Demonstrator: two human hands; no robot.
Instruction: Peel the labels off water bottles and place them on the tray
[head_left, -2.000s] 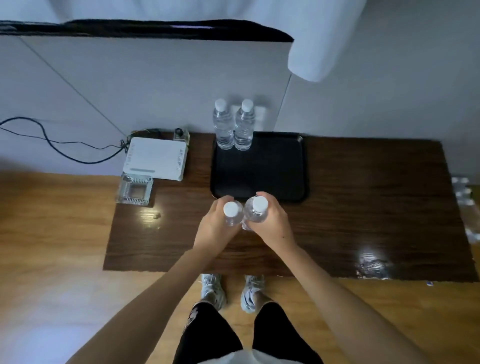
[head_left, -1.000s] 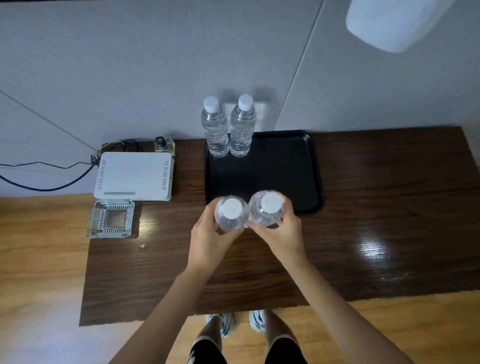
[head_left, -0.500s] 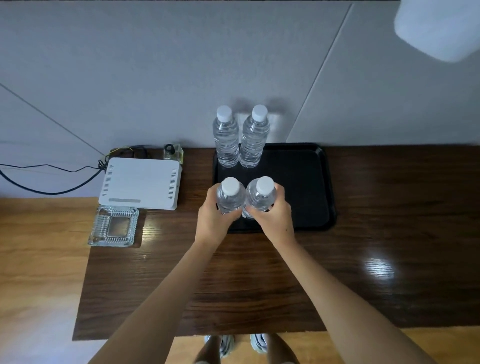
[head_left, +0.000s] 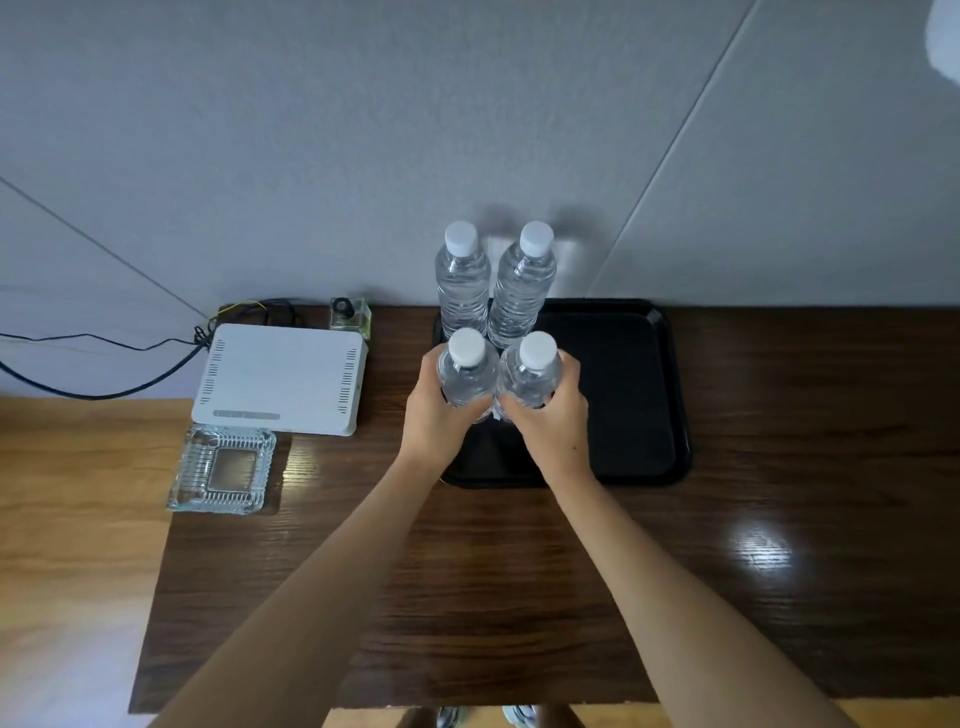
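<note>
So I'm watching the head feed, and the big change over the last couple of seconds: both carried bottles have come forward off the bare dark wood counter (head_left: 519, 597) and are now over the black plastic tray (head_left: 623, 395), right in front of the two clear label-free bottles (head_left: 493, 286) already standing at its back left corner.

The left hand (head_left: 436, 415) has its fingers (head_left: 480, 410) wrapped around one clear white-capped water bottle (head_left: 467, 374), and the right hand (head_left: 550, 415) is wrapped the same way around a second clear white-capped bottle (head_left: 532, 376). Both are upright, touching each other side by side. I can't tell if their bases have landed on the tray yet, since the hands cover that part. There's a small pale scrap low on the right-hand bottle; might be label residue, too small to say.

My read: this is the set-down for pair number two, so letting go should make four on the tray.

The white router box (head_left: 280, 379) and the ribbed glass ashtray (head_left: 223, 467) sit well off to the left, out of the way.
</note>
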